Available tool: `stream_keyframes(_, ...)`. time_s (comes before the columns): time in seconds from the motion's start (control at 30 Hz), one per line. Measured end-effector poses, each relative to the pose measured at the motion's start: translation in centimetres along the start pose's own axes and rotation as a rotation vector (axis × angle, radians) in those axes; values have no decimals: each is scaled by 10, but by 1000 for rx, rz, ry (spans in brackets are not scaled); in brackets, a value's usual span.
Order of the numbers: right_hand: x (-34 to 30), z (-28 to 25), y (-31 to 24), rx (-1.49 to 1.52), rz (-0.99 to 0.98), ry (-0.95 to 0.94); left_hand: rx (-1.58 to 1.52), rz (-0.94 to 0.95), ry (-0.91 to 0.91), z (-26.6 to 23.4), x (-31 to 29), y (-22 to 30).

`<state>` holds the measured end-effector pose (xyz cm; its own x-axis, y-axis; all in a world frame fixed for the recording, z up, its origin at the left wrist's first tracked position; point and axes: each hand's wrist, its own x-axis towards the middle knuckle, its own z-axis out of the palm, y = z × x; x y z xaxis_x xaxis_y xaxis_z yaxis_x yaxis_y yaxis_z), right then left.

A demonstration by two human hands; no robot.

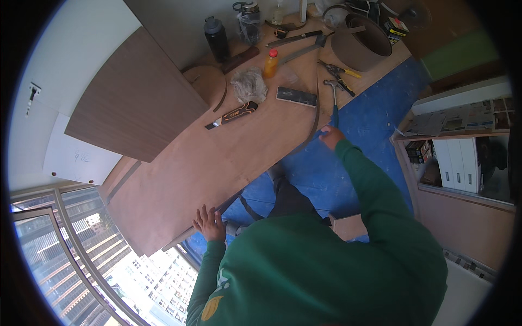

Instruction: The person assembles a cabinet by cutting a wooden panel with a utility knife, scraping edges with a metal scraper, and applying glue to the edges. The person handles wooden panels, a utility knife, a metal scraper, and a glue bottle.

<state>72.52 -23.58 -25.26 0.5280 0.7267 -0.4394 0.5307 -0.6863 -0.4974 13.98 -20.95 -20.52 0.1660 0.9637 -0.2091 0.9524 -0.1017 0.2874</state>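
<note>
My left hand (209,224) rests at the near edge of a large wooden board (163,201), its fingers spread and nothing in them. Farther right, my right hand (330,138) is closed at the board's edge, beside the lower end of a hammer's (335,103) teal handle. What its fingers hold, if anything, is hidden. A thin brown edging strip (315,122) curves along the board close to this hand. On the board lie an orange and black utility knife (234,115), a dark sanding block (296,96) and a crumpled clear plastic bag (248,85).
Yellow-handled snips (340,70), an orange bottle with a red cap (271,63), dark drinking bottles (216,39) and a coil of brown edging (353,51) stand or lie farther back. A brown panel (136,98) leans at left. Blue sheeting (353,163) covers the floor; shelving (457,163) stands right.
</note>
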Motion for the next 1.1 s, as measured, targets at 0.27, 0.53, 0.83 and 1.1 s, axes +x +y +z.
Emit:
stream_keyframes(0.27, 62, -15, 18, 56, -60, -21, -5, -316, 90, 22, -2, 17)
stream_keyframes(0.53, 61, -2, 7, 26, -212, 53, 30, -564, 199, 40, -4, 18)
stream_keyframes(0.83, 84, -17, -3, 13, -246, -27, -55, -462, 206, 30, -17, 17)
stream_keyframes(1.1, 69, -93, -54, -77, -206, -21, -91, -464, 269, 39, -14, 16)
